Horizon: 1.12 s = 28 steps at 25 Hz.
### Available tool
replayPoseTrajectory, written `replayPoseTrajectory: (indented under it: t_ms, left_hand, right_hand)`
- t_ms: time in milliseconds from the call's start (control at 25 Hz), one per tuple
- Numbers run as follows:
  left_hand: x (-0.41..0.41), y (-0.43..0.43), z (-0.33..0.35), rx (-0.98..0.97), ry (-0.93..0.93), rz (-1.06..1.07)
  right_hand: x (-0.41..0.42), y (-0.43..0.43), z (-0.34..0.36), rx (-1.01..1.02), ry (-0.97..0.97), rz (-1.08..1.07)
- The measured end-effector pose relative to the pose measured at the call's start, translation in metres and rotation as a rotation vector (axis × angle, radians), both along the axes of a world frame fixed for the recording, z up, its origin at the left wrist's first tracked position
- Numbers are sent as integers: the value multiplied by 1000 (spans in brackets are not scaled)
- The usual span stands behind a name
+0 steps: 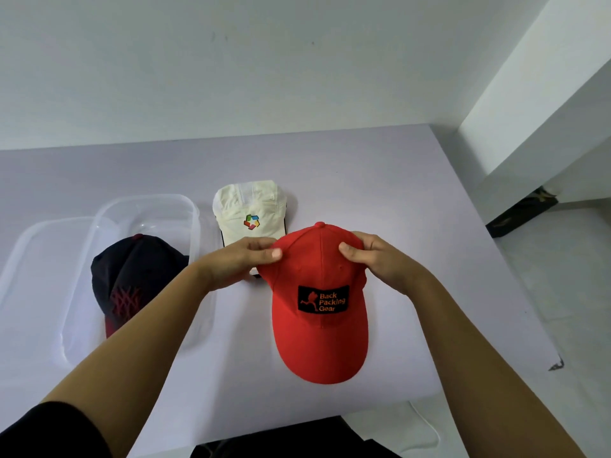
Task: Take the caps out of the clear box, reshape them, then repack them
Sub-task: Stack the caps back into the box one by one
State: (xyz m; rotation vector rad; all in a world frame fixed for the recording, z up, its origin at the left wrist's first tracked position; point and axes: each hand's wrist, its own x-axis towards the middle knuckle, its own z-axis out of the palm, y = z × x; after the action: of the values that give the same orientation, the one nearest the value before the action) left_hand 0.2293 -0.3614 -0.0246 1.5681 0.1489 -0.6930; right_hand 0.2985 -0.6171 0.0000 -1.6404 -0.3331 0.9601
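A red cap (319, 328) with a black "Back Packing Gear" patch lies on the table, brim toward me. My left hand (243, 259) pinches the left side of its crown, and my right hand (380, 259) grips the right side. A white cap (249, 209) with a coloured logo lies just behind the red one, partly hidden by my left hand. A black cap (132, 276) with dark red stitching sits inside the clear box (185, 206) at the left, its brim partly behind my left forearm.
The clear box's lid (36, 259) lies flat to the left of the box. The pale table (396, 193) ends near my body and at the right, where the floor drops away. A white wall stands behind.
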Motion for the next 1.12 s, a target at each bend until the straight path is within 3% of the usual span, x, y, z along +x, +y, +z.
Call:
replayPoseTrajectory:
  t_ms: [120,360,520,720,1000,1120]
  left_hand:
    - [-5,13,9,56,93,-136]
    - [-16,59,47,-82,105,-9]
    - [-30,129,87,-15,-5,54]
    - [-44,228,141,160,-132,125]
    - [-34,323,162,228,-268,217]
    - [-21,342,149,238,-285,225]
  right_hand:
    - [-3,20,11,-22,17,112]
    - [-3,77,39,43,-83,171]
    - [-12,133,48,171,-298,-26]
    - [-40,207,0,165,-160,-383]
    - [-100,284,-48,-367,-638,290]
    - [-94,300,-59,-618,-777,396]
